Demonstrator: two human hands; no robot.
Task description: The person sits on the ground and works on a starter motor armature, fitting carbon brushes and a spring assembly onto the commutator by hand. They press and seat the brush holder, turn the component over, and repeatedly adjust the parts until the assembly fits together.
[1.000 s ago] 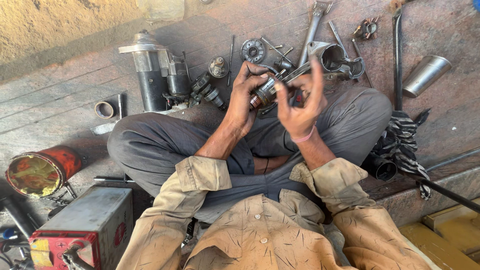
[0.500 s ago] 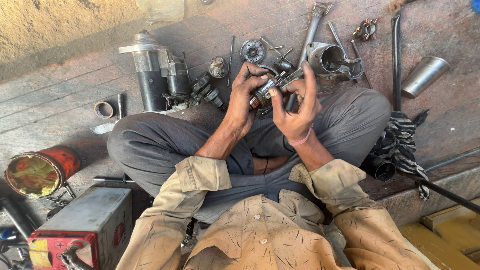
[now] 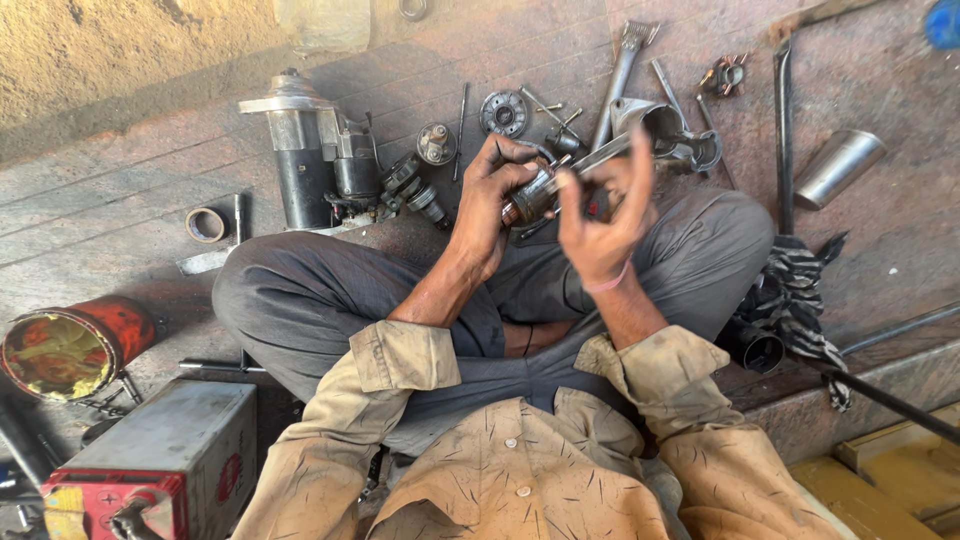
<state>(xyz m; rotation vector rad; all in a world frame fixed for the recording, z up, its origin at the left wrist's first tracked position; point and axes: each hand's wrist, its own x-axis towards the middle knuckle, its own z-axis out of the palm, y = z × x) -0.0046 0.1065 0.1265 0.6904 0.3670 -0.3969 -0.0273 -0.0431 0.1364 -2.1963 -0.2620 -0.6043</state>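
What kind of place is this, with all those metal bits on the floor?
Probably a small roadside or backyard repair workshop for motor parts. A starter motor stands on the brick floor, a spanner and small gears lie around, and a battery sits near the person's knee.

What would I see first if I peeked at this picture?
The two hands in the middle: the left hand grips a small copper-coloured metal motor part, the right hand beside it. Behind the left knee stands a grey cylindrical motor; a dented red tin can lies far left.
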